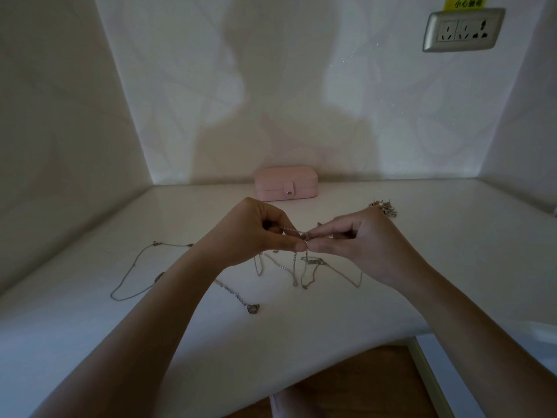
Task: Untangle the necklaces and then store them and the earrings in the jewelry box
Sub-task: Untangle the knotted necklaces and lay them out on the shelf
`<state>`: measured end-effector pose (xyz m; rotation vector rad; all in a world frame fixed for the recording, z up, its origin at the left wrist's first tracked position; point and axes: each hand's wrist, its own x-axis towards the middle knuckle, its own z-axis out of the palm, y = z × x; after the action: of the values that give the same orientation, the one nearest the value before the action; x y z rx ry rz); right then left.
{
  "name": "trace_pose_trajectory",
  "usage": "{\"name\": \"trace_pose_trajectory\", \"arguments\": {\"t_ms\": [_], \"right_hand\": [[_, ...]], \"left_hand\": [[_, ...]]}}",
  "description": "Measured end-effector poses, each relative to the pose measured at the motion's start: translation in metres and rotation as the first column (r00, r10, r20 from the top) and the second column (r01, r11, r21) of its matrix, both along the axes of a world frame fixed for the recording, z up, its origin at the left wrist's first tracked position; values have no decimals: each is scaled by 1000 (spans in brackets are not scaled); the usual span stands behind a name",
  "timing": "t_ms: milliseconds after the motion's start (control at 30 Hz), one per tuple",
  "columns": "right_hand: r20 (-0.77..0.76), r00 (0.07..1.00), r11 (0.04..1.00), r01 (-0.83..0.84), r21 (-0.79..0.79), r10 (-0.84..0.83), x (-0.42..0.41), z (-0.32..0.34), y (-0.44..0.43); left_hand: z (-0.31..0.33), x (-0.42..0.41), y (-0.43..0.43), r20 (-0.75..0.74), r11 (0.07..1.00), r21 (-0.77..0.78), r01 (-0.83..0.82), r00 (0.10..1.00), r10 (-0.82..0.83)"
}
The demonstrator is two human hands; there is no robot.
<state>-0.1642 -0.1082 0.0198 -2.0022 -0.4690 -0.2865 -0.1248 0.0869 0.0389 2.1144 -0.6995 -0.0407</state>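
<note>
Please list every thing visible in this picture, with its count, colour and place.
table: one, white, against the wall.
jewelry box: one, pink, closed, at the back of the table.
tangled necklaces: count unclear, silver, held up, ends trailing on the table.
loose necklace: one, silver, on the table at left.
earrings: small pile, silvery, right of the jewelry box.
wall socket: one, grey, upper right wall.
yellow label: one, above the wall socket.
left hand: pinches the tangled necklaces.
right hand: pinches the tangled necklaces.
</note>
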Motion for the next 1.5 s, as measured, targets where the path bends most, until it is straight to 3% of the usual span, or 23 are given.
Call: {"name": "trace_pose_trajectory", "arguments": {"t_ms": [133, 467, 633, 767, 867, 933, 1033, 1133, 1267, 1500], "right_hand": [[-64, 994, 989, -76, 124, 84, -1, -2, 1], [-311, 922, 962, -169, 215, 231, -9, 0, 8], [-222, 965, 983, -104, 152, 137, -10, 2, 2], [-83, 996, 1000, -21, -5, 21, -10, 4, 1], [-71, 997, 998, -14, -60, 10, -13, 6, 4], [-126, 992, 999, -30, -39, 25, -17, 7, 9], [-268, 960, 990, -40, 135, 75, -19, 7, 16], [-307, 945, 968, -33, 247, 111, -19, 7, 20], [-225, 966, 967, -68, 247, 126, -21, 8, 18], [-75, 997, 987, 20, 161, -8, -22, 7, 9]], "left_hand": [[0, 1, 3, -37, 999, 17, 33, 999, -32], [1, -1, 2, -40, 997, -16, 81, 996, -82], [3, -1, 5, -80, 997, 9, 82, 994, -81], [3, -4, 4, -154, 984, 98, 147, 979, -131], [4, -6, 5, -239, 966, 108, 233, 950, -202], [4, -7, 6, -285, 957, 76, 278, 926, -247], [4, -8, 6, -313, 953, 18, 304, 906, -283], [4, -8, 6, -326, 947, -44, 318, 892, -314], [6, -6, 9, -299, 959, -97, 265, 912, -282], [8, -4, 12, -250, 967, -176, 182, 942, -223]]}}
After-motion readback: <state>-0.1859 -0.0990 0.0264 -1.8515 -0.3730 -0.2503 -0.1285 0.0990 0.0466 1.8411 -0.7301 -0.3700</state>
